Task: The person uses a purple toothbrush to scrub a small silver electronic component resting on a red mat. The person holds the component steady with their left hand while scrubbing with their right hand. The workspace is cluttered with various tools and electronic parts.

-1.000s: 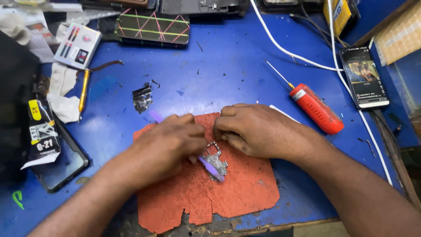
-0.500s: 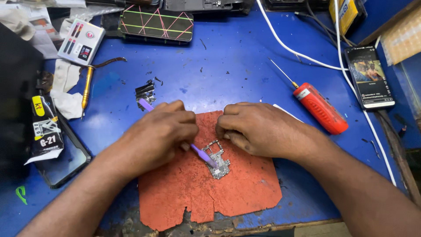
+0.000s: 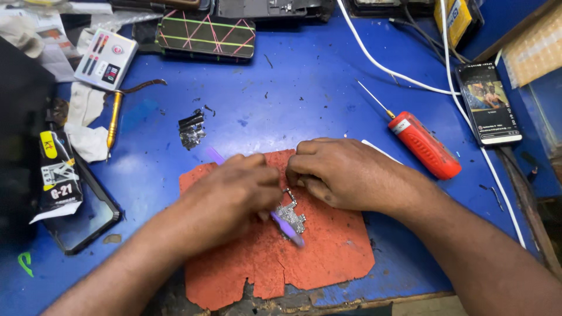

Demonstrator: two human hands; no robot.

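Note:
A small silvery circuit board (image 3: pixel 291 215) lies on a worn orange-red mat (image 3: pixel 328 257) on the blue workbench. My left hand (image 3: pixel 234 196) grips a thin purple tool (image 3: pixel 287 225) whose tip lies over the board; its other end (image 3: pixel 213 155) sticks out behind the knuckles. My right hand (image 3: pixel 345 172) rests on the mat and pinches the top edge of the board with fingertips, holding it down.
A red-handled screwdriver (image 3: pixel 421 143) lies right of my hands, a lit phone (image 3: pixel 489 104) and white cable (image 3: pixel 398 76) beyond it. Metal shield scraps (image 3: pixel 191 130) sit behind the mat. A dark phone (image 3: pixel 82 216), black tube (image 3: pixel 57 175), brush (image 3: pixel 114 120) and patterned case (image 3: pixel 205 36) lie left and behind.
My left hand has shifted slightly right and toward me along the board with the purple tool. My right hand keeps its hold on the board.

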